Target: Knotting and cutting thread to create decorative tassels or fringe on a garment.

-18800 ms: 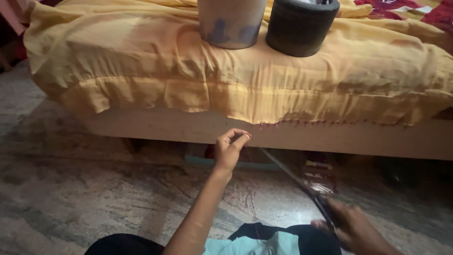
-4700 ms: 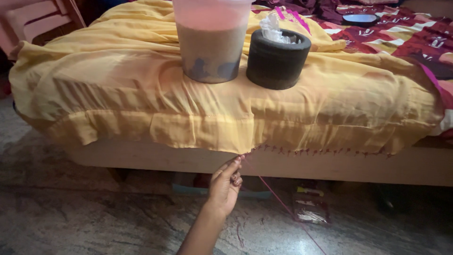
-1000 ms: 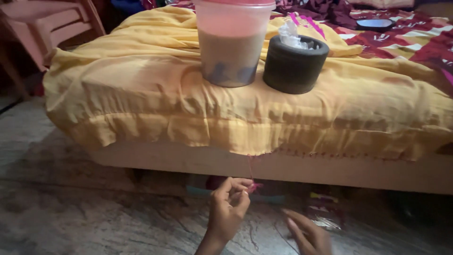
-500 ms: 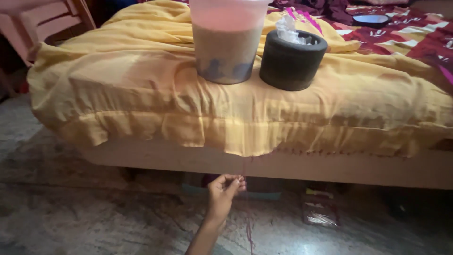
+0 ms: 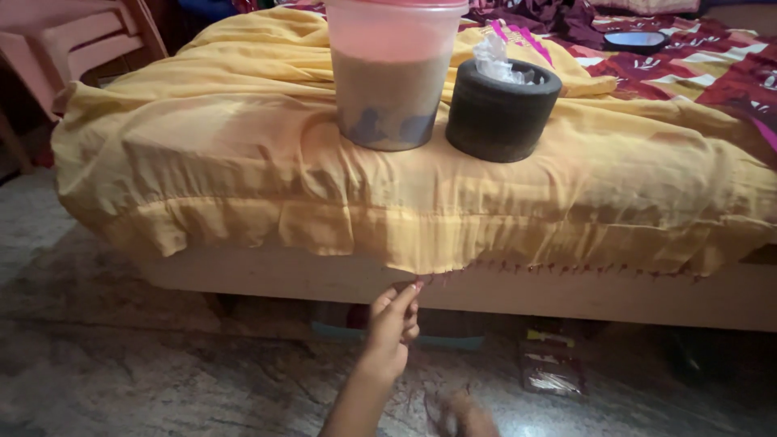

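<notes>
Wide bed (image 5: pixel 566 291) with a pale wooden side across the upper frame, standing on a mottled stone floor (image 5: pixel 121 372). Draped over the bed and hanging past its side, a large yellow cloth (image 5: pixel 243 178), rumpled, with a row of small dark red tassels along the right part of its lower hem (image 5: pixel 566 267). Behind on the right, a maroon patterned bedspread (image 5: pixel 696 73). On the yellow cloth near the bed's front, a translucent plastic tub (image 5: pixel 392 77), pinkish above and holding brownish contents below; just beside it to the right, a squat black round container (image 5: pixel 502 113) with clear crinkled plastic and pink strips poking out of its top. At far left, part of a pink chair (image 5: pixel 73 48). Under the bed, a few dim packets and a flat bluish edge, too dark to tell apart. Left hand (image 5: pixel 392 324) raised from below, thumb and forefinger pinched together on the hem's lowest point, by the first tassel. Right hand (image 5: pixel 465 417) low at the bottom edge, blurred; cannot tell whether open or closed, or whether holding anything.
</notes>
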